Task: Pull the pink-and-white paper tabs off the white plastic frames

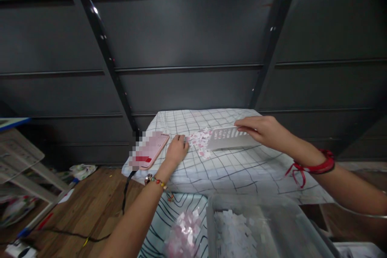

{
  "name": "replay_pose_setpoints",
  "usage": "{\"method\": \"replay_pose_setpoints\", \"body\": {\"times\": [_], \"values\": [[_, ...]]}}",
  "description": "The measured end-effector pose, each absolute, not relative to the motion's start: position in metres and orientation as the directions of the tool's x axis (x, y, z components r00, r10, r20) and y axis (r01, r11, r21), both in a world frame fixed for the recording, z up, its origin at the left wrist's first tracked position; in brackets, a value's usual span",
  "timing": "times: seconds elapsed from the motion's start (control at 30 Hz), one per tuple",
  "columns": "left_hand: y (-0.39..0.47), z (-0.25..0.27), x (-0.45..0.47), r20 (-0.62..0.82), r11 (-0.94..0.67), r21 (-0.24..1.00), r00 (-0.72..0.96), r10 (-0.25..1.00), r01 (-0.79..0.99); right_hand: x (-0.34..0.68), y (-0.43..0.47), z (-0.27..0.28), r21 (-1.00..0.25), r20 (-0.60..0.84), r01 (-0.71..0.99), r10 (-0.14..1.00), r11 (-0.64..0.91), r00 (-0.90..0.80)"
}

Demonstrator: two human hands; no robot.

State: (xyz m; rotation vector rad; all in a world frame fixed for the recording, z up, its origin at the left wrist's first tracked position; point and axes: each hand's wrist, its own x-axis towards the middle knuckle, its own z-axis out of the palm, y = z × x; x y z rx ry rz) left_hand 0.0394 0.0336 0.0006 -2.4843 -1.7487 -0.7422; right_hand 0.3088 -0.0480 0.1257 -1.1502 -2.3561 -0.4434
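Here, the pile: small pink and white pieces lie loose between the hands, at three o'clock from the left hand and at nine o'clock from the right hand.
Nearer hand: the left, its fingertips at the pile's nine o'clock edge; the right hand is farther off, with the basket between.
White basket: it sits tilted on the cloth, its long axis running roughly from nine to three o'clock, its nine o'clock end up against the pile.
Right grip: thumb and fingers pinch the basket's upper rim near its three o'clock end.
Left grip: the fingers are loosely bent and low over the cloth; whether they pinch any piece, one cannot tell.
Phone: it lies just beside the left hand, at nine o'clock, partly blurred out.
Surface: a white checked cloth, creased, lies under pile, basket and phone.
Clear bin: it stands at five o'clock from the pile, with white pieces at its nine o'clock side.
Plastic bag: it holds more pink and white pieces and rests at six o'clock from the left hand, on a striped cloth.
Room: a dark panelled wall rises at twelve o'clock; a wooden floor shows at eight.
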Motion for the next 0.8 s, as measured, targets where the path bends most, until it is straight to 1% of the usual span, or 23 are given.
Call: {"method": "replay_pose_setpoints", "body": {"times": [0.1,0.2,0.43,0.53,0.63,0.8], "values": [[0.034,0.000,0.039,0.386,-0.378,0.270,0.260,0.885,0.886,0.309,-0.050,0.114,0.138,0.548,0.780,0.609,0.610,-0.573],[0.035,-0.001,0.039,0.386,-0.383,0.271,0.265,0.884,0.883,0.312,-0.050,0.108,0.165,0.530,0.755,0.589,0.634,-0.610],[0.033,0.001,0.040,0.379,-0.382,0.264,0.269,0.885,0.886,0.311,-0.052,0.104,0.134,0.540,0.782,0.617,0.609,-0.573],[0.033,0.002,0.040,0.379,-0.381,0.258,0.270,0.885,0.888,0.310,-0.054,0.105,0.157,0.521,0.763,0.604,0.627,-0.603],[0.033,0.001,0.040,0.382,-0.384,0.252,0.273,0.883,0.888,0.311,-0.057,0.108,0.171,0.541,0.750,0.575,0.639,-0.614],[0.032,0.001,0.040,0.382,-0.380,0.256,0.268,0.884,0.889,0.310,-0.060,0.108,0.144,0.562,0.760,0.580,0.634,-0.590]]}}
